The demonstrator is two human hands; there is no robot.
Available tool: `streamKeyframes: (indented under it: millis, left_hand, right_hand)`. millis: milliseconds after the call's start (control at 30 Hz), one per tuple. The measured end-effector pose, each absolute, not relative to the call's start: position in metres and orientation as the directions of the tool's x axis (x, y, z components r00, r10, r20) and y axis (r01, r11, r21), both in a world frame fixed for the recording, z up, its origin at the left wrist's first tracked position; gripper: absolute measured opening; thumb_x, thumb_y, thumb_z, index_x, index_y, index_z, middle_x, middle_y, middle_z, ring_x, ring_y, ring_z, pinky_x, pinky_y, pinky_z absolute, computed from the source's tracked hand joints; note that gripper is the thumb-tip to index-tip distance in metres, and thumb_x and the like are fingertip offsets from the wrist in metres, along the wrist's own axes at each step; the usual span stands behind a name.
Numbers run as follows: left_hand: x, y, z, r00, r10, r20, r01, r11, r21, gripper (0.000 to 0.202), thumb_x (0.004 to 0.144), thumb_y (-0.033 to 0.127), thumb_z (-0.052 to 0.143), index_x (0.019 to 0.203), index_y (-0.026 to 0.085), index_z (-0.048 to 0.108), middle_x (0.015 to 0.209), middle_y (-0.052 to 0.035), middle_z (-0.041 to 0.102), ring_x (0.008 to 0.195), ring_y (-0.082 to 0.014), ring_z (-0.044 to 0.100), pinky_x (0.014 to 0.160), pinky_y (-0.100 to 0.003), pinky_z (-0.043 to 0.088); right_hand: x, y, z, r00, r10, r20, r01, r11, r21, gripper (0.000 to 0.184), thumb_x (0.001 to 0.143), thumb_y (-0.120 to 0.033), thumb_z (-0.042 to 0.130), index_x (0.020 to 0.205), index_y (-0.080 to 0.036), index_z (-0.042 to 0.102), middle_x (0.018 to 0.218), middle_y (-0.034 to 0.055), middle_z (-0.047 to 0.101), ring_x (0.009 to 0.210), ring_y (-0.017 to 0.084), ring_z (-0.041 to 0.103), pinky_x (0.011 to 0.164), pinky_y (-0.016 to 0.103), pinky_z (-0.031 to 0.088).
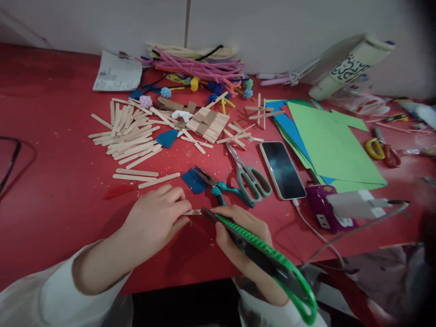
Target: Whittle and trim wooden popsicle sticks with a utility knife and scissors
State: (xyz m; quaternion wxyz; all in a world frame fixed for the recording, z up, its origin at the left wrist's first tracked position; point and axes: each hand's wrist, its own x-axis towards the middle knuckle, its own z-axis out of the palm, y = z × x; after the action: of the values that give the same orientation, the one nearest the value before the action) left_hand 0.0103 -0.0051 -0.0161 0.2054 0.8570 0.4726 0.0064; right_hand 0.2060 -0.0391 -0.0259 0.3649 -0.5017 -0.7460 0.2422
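My left hand (160, 215) is closed in a pinch on a wooden craft stick (195, 212), and only a short end of it sticks out to the right. In my right hand (243, 234) is a green and black utility knife (264, 256), its front end lying against the stick's exposed end. My fingers hide the rest of the stick. Just beyond my hands lie teal-handled pliers (221, 187) on a blue scrap (194, 180). Three loose craft sticks (135, 177) rest beyond my left hand. Grey-handled scissors (250, 175) lie past the pliers.
A pile of craft sticks (127, 129) spreads over the red table (44, 181). Pink pipe cleaners (200, 66) lie by the wall. To the right are a phone (283, 170) with a charging cable (315, 231), green paper (334, 141) and a tilted white tumbler (350, 68).
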Motion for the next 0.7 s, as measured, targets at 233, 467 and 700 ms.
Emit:
streamKeyframes:
  millis: [233,467,700]
  left_hand:
    - [0.011,-0.005,-0.026,0.56,0.817,-0.135,0.772,-0.455,0.444,0.017,0.089,0.025,0.047,0.079,0.019,0.059,0.081,-0.002,0.057,0.077,-0.0184,0.053,0.065,-0.03,0.038]
    - [0.017,-0.004,-0.026,0.502,0.838,-0.212,0.79,-0.345,0.507,0.014,0.086,0.025,0.053,0.074,0.018,0.056,0.075,-0.0001,0.056,0.072,-0.0166,0.052,0.061,-0.028,0.036]
    - [0.017,-0.005,-0.03,0.498,0.851,-0.169,0.778,-0.351,0.521,0.013,0.085,0.025,0.055,0.073,0.019,0.055,0.074,0.0009,0.055,0.069,-0.0155,0.051,0.059,-0.027,0.034]
  right_hand:
    - [0.205,-0.043,-0.019,-0.235,0.94,0.246,0.602,0.339,-0.723,0.017,0.081,-0.013,0.052,0.095,-0.02,0.059,0.078,0.0002,0.07,0.064,0.011,0.067,0.064,0.019,0.055]
    - [0.205,-0.048,-0.013,-0.257,0.933,0.253,0.676,0.36,-0.643,0.018,0.084,-0.013,0.05,0.098,-0.02,0.058,0.071,-0.0014,0.07,0.051,0.01,0.064,0.058,0.018,0.055]
    - [0.203,-0.047,-0.015,-0.271,0.918,0.289,0.703,0.394,-0.592,0.018,0.084,-0.013,0.048,0.097,-0.021,0.058,0.072,-0.001,0.071,0.057,0.012,0.067,0.057,0.02,0.055]
